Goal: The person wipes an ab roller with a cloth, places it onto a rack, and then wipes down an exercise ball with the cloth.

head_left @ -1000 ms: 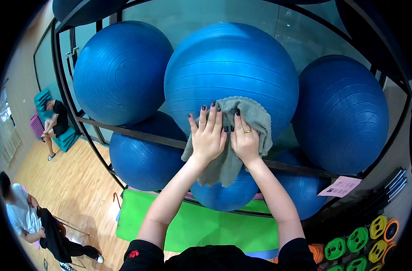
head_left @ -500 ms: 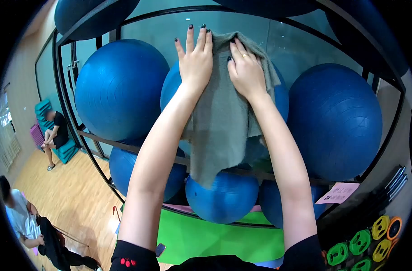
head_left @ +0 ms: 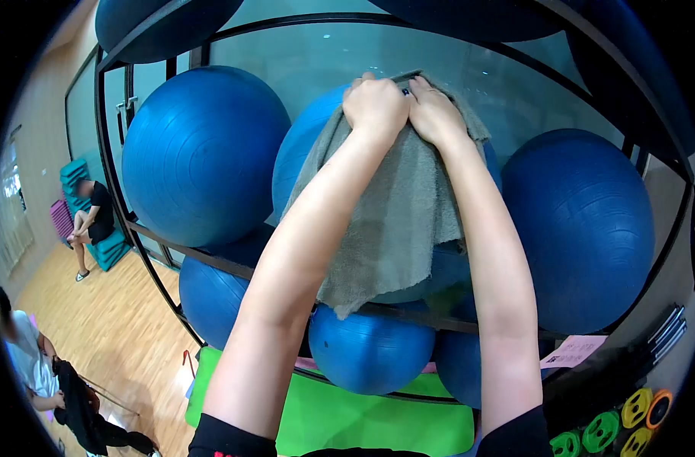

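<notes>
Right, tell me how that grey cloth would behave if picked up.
The grey cloth would likely hang floppy, as it drapes in soft folds over the blue ball. It seems light for its size, looking like thin fabric. Its fuzzy surface suggests little slipperiness.

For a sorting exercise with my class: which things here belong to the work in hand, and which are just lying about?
In use:
- left hand
- right hand
- cloth
- middle ball

Lying about:
- left ball
- right ball
- green mat
- pink paper

One grey cloth (head_left: 397, 228), creased, is hanging unevenly over one large blue ball (head_left: 303, 141), which is sitting partly covered.
</notes>
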`<state>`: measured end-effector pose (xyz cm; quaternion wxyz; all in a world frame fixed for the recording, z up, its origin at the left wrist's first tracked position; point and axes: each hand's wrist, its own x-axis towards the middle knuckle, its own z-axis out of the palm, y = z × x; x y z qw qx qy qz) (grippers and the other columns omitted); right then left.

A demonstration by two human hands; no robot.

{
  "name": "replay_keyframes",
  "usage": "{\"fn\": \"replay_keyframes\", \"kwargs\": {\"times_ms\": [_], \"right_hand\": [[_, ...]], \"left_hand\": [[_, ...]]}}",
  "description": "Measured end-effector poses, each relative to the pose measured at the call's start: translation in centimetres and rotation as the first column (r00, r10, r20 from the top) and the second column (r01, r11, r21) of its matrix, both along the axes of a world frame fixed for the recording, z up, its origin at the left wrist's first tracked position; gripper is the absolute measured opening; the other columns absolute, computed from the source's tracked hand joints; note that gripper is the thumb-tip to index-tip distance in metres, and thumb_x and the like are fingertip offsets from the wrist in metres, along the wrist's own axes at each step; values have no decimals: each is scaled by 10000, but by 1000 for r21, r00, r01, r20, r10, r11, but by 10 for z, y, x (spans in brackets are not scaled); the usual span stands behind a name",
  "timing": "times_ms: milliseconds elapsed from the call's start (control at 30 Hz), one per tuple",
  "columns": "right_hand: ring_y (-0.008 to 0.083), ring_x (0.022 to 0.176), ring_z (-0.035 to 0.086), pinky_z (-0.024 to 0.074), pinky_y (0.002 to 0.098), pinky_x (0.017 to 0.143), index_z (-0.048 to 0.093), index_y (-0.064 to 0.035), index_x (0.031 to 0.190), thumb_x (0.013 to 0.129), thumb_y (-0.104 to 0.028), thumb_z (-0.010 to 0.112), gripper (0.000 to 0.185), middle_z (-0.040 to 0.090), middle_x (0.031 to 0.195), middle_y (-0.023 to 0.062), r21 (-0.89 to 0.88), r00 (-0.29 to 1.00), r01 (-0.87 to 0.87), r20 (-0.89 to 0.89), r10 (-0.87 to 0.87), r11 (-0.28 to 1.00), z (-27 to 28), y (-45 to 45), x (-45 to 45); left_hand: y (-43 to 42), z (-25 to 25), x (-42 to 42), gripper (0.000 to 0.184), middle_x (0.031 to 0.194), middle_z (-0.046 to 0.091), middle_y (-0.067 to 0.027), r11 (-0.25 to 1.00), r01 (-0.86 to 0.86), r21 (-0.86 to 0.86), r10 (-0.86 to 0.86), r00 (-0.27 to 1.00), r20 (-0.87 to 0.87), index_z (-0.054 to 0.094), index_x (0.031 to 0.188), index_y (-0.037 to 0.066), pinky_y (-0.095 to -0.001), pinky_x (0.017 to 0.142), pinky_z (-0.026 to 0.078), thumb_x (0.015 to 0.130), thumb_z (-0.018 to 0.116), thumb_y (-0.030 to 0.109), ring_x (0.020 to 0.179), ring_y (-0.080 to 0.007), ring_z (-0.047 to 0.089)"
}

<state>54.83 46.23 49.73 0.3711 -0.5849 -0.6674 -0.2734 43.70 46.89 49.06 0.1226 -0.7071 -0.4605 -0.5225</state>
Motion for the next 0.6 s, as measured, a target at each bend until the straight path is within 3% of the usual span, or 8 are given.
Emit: {"fn": "replay_keyframes", "kwargs": {"times_ms": [133,200,300,367,467,500,567,600], "right_hand": [[242,1305,305,278,358,1055,347,-114,1364,908,-336,302,509,264,1449,53,-108,992,119,-16,-122,987,3,7,4],[233,1317,285,270,357,1061,324,-119,1377,914,-349,293,518,245,1458,45,-175,988,141,-28,-149,974,5,4,3],[230,1319,282,263,348,1065,329,-116,1375,913,-349,292,518,245,1458,48,-182,986,153,-32,-162,971,2,1,-5],[225,1320,280,258,347,1068,331,-117,1373,918,-339,285,509,251,1455,52,-187,986,143,-54,-155,972,-1,-3,-12],[226,1316,288,266,332,1063,336,-114,1369,924,-325,270,497,265,1449,56,-156,987,147,-39,-155,977,-10,-1,-15],[227,1313,292,270,327,1061,336,-110,1368,927,-321,268,494,268,1447,59,-127,988,146,-27,-150,981,-12,-1,-15],[223,1309,301,275,319,1057,349,-100,1360,926,-305,271,486,274,1444,68,-129,989,141,-21,-145,982,-15,-9,-18],[231,1293,326,289,325,1048,370,-89,1344,922,-293,277,478,297,1431,82,-107,992,123,-26,-127,987,-16,-12,-18]], "left_hand": [[45,-11,15,390,1124,569,-215,982,-128,139,130,991,-4,637,1036,46,-415,928,402,843,422,308,1120,-333,496],[47,-13,15,484,1342,407,-186,998,-55,0,55,998,-34,496,1244,59,-424,1048,260,895,331,350,1272,-317,347],[45,-13,7,554,1430,288,-136,998,-28,-64,24,998,-50,371,1337,52,-436,1080,187,908,286,391,1331,-299,243],[44,-17,1,539,1424,296,-138,998,-27,-49,25,998,-54,383,1324,39,-443,1077,195,909,296,371,1334,-284,236],[44,-25,-7,443,1338,420,-149,951,10,308,48,982,-182,484,1236,37,-431,1045,270,885,377,284,1262,-292,361],[35,-25,-11,443,1338,420,-149,954,11,299,48,981,-189,484,1236,37,-431,1045,270,885,377,284,1262,-292,361],[13,-24,-18,409,1281,476,-162,962,259,90,-245,960,-137,532,1169,7,-389,1017,322,864,398,243,1196,-304,437],[6,-23,-20,409,1281,476,-162,963,256,86,-243,961,-134,532,1169,7,-389,1017,322,864,398,243,1196,-304,437]]}}
